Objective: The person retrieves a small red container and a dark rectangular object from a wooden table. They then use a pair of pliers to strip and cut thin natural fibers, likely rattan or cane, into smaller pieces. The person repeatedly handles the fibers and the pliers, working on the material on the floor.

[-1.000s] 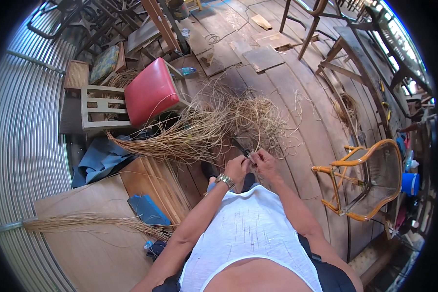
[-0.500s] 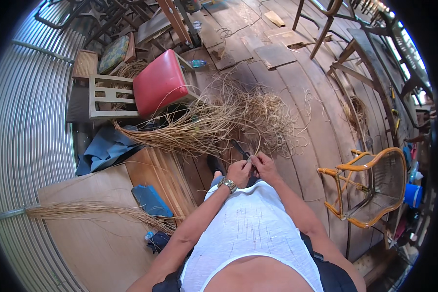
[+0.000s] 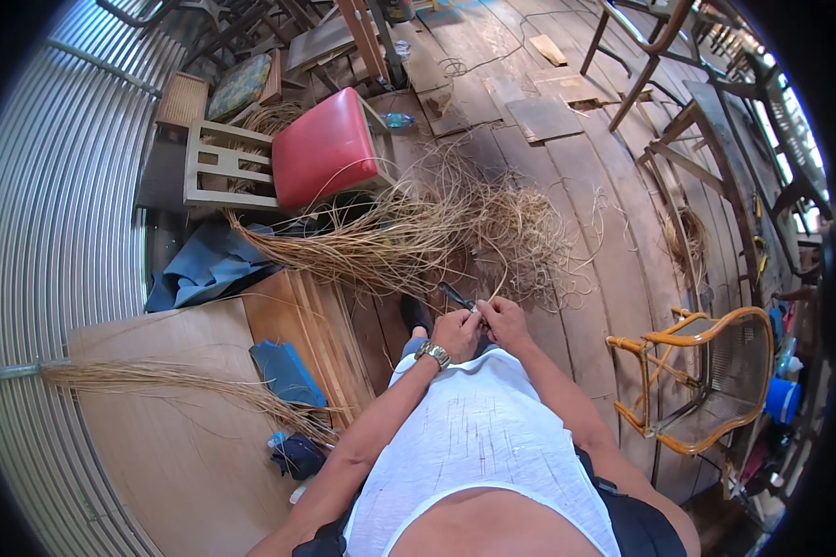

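Note:
My left hand point(image 3: 457, 335), with a watch on its wrist, is closed in front of my white shirt. A narrow dark tool, knife-like in shape point(image 3: 453, 295), points up and left from it; I cannot make out its exact kind. My right hand point(image 3: 505, 324) pinches a thin cane strand point(image 3: 502, 281) right beside the left, the hands touching or nearly so. The part of the strand between my fingers is hidden. Just beyond my hands lies a long bundle of cane strands point(image 3: 344, 249), running into a tangled pile point(image 3: 525, 227) on the plank floor.
A red-seated chair point(image 3: 323, 153) lies tipped beyond the bundle. At right stands a rattan chair frame point(image 3: 701, 381) near a blue bucket point(image 3: 782, 399). On the left, a wooden board point(image 3: 172, 418) bears more cane strands point(image 3: 186, 379) and a blue piece point(image 3: 288, 374). Loose boards point(image 3: 543, 119) lie on the floor.
The view has shifted slightly, so the surroundings sit a little differently. My hands stay together at the strand; the dark tool's visible end has tilted a little and sits lower.

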A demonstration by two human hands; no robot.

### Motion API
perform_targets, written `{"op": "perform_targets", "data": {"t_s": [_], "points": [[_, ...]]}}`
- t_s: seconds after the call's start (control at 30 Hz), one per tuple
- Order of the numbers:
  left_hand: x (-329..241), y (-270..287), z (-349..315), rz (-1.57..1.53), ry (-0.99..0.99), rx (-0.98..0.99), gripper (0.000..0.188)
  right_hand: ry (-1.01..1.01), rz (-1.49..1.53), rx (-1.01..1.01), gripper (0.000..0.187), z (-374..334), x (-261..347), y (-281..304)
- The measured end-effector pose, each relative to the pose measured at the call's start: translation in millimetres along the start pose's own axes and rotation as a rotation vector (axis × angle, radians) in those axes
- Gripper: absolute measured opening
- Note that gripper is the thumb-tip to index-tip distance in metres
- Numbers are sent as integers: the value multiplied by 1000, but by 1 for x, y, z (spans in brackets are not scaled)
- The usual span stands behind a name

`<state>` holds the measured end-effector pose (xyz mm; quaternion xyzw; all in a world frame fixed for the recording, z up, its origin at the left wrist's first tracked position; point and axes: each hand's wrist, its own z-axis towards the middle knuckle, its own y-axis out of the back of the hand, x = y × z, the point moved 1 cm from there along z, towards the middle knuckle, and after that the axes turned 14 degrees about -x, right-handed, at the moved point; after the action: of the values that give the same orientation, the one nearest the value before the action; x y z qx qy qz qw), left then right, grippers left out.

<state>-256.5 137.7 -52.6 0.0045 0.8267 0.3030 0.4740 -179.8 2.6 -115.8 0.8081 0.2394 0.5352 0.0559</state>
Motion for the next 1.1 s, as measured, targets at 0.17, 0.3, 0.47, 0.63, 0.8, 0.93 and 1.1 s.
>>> {"op": "perform_targets", "data": {"t_s": [0.17, 0.3, 0.47, 0.63, 0.8, 0.93, 1.1], "points": [[25, 17, -9, -1, -89, -76, 37, -50, 11, -39, 37, 19, 32, 9], [41, 61, -45, -56, -49, -63, 38, 55, -20, -5, 35, 65, 47, 38], [43, 65, -42, -230, 38, 92, 28, -38, 92, 106, 34, 49, 62, 24], [25, 49, -14, -643, 151, 57, 21, -178, 207, 162, 30, 13, 57, 4], [15, 42, -3, -705, 108, -100, 26, -273, 295, 177, 21, -10, 35, 2], [30, 16, 4, -504, -2, 54, 49, -166, 291, 237, 21, -19, 36, 0], [34, 7, 8, -348, 1, -6, 32, -100, 194, 282, 20, -22, 53, 7]]}}
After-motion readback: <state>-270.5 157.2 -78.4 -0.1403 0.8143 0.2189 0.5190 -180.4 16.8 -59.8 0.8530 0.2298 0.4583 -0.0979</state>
